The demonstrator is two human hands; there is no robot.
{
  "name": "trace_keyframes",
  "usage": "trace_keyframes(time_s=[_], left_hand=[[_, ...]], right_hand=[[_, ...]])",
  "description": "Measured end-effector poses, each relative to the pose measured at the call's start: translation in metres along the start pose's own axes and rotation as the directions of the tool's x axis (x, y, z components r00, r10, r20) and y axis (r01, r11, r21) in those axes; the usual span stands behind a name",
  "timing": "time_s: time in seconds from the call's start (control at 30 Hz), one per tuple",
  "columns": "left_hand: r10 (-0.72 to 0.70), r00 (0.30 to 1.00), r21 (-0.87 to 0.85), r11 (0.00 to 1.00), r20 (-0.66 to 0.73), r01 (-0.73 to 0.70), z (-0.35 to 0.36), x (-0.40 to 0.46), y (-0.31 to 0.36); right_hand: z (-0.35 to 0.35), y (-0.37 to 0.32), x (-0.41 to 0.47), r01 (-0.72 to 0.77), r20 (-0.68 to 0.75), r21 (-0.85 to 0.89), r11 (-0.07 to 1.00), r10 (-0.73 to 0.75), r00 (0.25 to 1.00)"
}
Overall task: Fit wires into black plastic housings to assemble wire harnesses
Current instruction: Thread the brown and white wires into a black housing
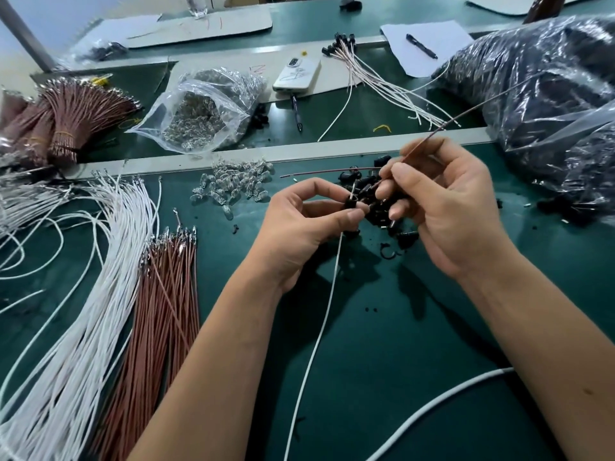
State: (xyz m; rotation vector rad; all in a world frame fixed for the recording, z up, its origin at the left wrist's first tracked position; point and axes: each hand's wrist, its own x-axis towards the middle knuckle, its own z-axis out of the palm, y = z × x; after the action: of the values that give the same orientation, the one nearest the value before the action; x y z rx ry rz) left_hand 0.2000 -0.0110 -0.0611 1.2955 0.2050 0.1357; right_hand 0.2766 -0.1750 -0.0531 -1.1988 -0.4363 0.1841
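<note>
The green bench (382, 344) spreads under my arms, crossed by a pale rail, and beyond it lie more green surface and sheets of white paper (429, 44), so this looks like a shared assembly line. To my far right slumps a big clear bag of black parts (545, 84), kept near enough, I judge, to top up the loose pile of black housings (382, 207) lying just under my hands. On my left the white wires (93, 267) and brown wires (166, 304) lie fanned in separate bundles, terminals pointing away from me, so I can draw one of each without sorting. A smaller bag of clear pieces (196, 118) and a spill of the same (236, 184) sit farther back. My left hand (299, 227) pinches one black housing (351, 203) between thumb and forefinger, a narrow grip, with a white wire (319, 327) already trailing from it toward me. My right hand (442, 207) pinches a single brown wire (429, 141) close to its tip, the rest angling up and away, likely so the end stays stiff enough to steer into the housing. Whether the tip has entered yet I cannot tell.
</note>
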Motion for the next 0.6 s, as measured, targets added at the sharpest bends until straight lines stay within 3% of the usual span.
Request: trace_keyframes(time_s=[0.17, 0.6], left_hand=[[0.014, 1.0, 0.005, 1.0, 0.014, -0.014, 0.0003, 0.0007, -0.0022], [-0.039, 0.997, 0.065, 0.997, 0.06, 0.035, -0.0035, 0.0017, -0.003]], right_hand=[[0.0013, 0.0007, -0.0023, 0.097, 0.028, -0.142, 0.985, -0.094, 0.995], [0.0029, 0.0019, -0.0044, 0.147, 0.055, -0.243, 0.959, -0.138, 0.989]])
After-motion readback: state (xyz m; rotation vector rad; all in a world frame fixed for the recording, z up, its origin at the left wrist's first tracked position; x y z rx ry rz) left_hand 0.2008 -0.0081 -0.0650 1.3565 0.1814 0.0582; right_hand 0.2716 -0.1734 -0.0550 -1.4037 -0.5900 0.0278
